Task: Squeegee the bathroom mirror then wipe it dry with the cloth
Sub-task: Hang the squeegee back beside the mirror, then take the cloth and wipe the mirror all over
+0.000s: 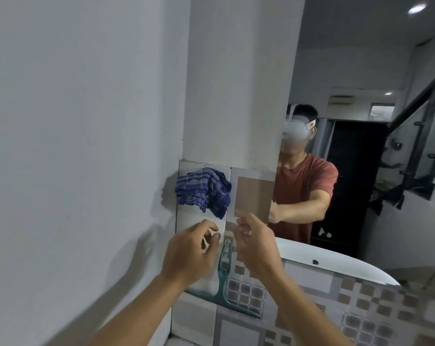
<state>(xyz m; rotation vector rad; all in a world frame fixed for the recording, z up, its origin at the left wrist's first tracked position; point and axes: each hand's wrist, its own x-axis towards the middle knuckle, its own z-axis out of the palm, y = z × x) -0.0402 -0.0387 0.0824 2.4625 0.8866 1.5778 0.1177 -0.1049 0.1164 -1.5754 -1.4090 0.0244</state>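
Note:
A teal squeegee (223, 283) hangs on the tiled wall, handle up, its blade low across the tiles. A blue checked cloth (203, 189) hangs bunched on the wall above it. The mirror (361, 71) fills the right side and reflects a person in a red shirt. My left hand (190, 253) hovers just left of the squeegee handle, fingers curled and apart, holding nothing. My right hand (257, 245) is just right of the handle, fingers spread and slightly blurred, also empty. Neither hand touches the squeegee.
A white wall (74, 146) stands close on the left, with a white pillar (236, 83) beside the mirror. Patterned grey and brown tiles (336, 308) cover the wall below. The white basin rim (336, 263) curves under the mirror at right.

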